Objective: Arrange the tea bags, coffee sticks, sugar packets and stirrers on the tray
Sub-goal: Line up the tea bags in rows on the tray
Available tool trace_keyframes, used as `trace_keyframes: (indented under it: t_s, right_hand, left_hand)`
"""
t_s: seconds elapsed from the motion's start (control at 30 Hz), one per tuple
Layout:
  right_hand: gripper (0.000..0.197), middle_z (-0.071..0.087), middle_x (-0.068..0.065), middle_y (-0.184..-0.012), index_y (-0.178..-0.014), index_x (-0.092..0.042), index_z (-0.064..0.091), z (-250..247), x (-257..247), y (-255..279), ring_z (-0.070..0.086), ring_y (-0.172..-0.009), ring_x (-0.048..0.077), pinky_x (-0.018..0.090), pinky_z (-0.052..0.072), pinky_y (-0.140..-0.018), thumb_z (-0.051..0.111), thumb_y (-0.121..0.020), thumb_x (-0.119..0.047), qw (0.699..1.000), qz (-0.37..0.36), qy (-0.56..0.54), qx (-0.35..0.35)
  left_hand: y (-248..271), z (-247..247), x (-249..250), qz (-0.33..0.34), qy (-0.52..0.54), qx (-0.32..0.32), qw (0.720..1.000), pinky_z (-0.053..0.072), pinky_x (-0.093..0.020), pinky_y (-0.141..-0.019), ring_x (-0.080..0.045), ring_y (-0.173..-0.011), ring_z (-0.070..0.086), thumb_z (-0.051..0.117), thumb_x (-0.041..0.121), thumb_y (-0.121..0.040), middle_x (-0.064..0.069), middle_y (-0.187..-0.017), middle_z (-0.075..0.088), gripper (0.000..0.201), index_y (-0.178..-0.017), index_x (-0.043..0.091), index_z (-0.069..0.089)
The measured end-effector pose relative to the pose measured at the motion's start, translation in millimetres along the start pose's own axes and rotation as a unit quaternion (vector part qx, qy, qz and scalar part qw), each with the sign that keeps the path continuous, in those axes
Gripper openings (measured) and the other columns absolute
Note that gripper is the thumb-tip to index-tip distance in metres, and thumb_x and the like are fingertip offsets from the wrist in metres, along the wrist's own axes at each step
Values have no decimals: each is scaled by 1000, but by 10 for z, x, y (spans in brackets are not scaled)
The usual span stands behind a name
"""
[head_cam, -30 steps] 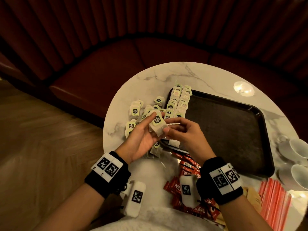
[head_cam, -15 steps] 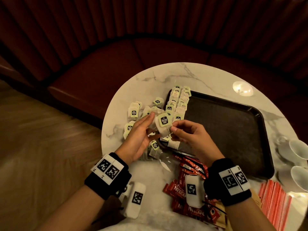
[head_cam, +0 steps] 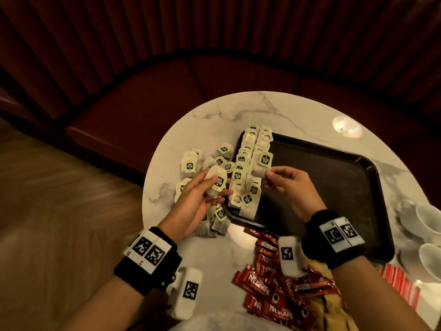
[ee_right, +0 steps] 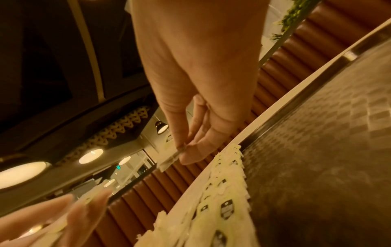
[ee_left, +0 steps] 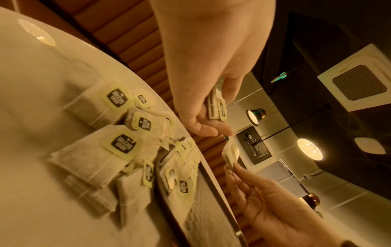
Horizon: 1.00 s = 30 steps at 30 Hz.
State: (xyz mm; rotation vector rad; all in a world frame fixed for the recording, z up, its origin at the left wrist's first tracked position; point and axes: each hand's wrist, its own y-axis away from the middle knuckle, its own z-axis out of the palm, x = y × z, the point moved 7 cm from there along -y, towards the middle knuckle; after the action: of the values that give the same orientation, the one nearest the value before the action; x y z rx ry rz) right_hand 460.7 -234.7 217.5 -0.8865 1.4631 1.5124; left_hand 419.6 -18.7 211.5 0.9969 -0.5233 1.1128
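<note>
My right hand (head_cam: 270, 174) pinches one tea bag (head_cam: 262, 163) by its lower corner and holds it above the left edge of the black tray (head_cam: 334, 187). Two rows of tea bags (head_cam: 250, 163) lie along that edge. My left hand (head_cam: 210, 187) holds a small stack of tea bags (head_cam: 217, 182) between thumb and fingers over the loose tea bag pile (head_cam: 191, 163) on the table. In the left wrist view the stack (ee_left: 215, 108) sits in my left hand (ee_left: 213, 120). The right wrist view shows my right hand (ee_right: 182, 150) pinching the bag (ee_right: 167, 160).
Red coffee sticks (head_cam: 269, 295) lie at the table's near edge, with red-and-white sticks (head_cam: 401, 283) and brown packets (head_cam: 334, 316) to their right. White cups (head_cam: 427, 218) stand at the right rim. The marble table (head_cam: 238, 111) drops off to a wooden floor on the left.
My hands have drawn apart. The right hand took one tea bag from the left hand's stack and carried it right and up, over the tray's left edge.
</note>
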Motion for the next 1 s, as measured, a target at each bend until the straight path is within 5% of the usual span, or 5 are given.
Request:
trace_keyframes:
  t_s: [0.17,0.43,0.67,0.93,1.0]
  right_hand:
    - [9,65,8,-87,-88,-10,62,-408,-46,-786,63,-69,14,16,52,-51,63,-92,-2,994,-17,27,104]
    - [15,69,11,-100,-78,-16,66,-884,122,-1653,61,-68,17,21,49,-54,68,-89,-6,972,33,99,211]
    - [21,71,6,-76,-67,-16,70,-894,261,-2040,67,-67,18,35,58,-85,74,-83,-3,968,49,153,192]
    - [12,69,12,-87,-80,-2,71,-818,185,-1992,70,-90,25,30,57,-88,67,-86,7,983,44,68,164]
    - [15,68,15,-93,-79,-3,67,-819,146,-1890,68,-97,28,25,60,-78,63,-88,9,985,42,48,160]
  left_hand:
    - [-69,-68,-58,4,-55,17,998,56,-21,-71,-22,-82,73,51,5,-97,2,-101,71,25,-122,7,54]
    - [-261,-230,-121,1,-160,102,982,51,-28,-76,-13,-84,62,59,6,-94,-6,-111,65,31,-124,9,55]
    - [-370,-138,-191,-4,-178,89,980,51,-30,-77,-20,-92,62,58,9,-95,-8,-114,69,24,-119,11,59]
    - [-394,-32,-224,-23,-142,81,986,49,-45,-96,-25,-99,68,52,11,-98,-13,-116,69,19,-114,7,60]
    - [-410,-42,-227,-27,-131,86,987,51,-42,-93,-25,-102,66,50,12,-99,-15,-118,68,19,-113,8,62]
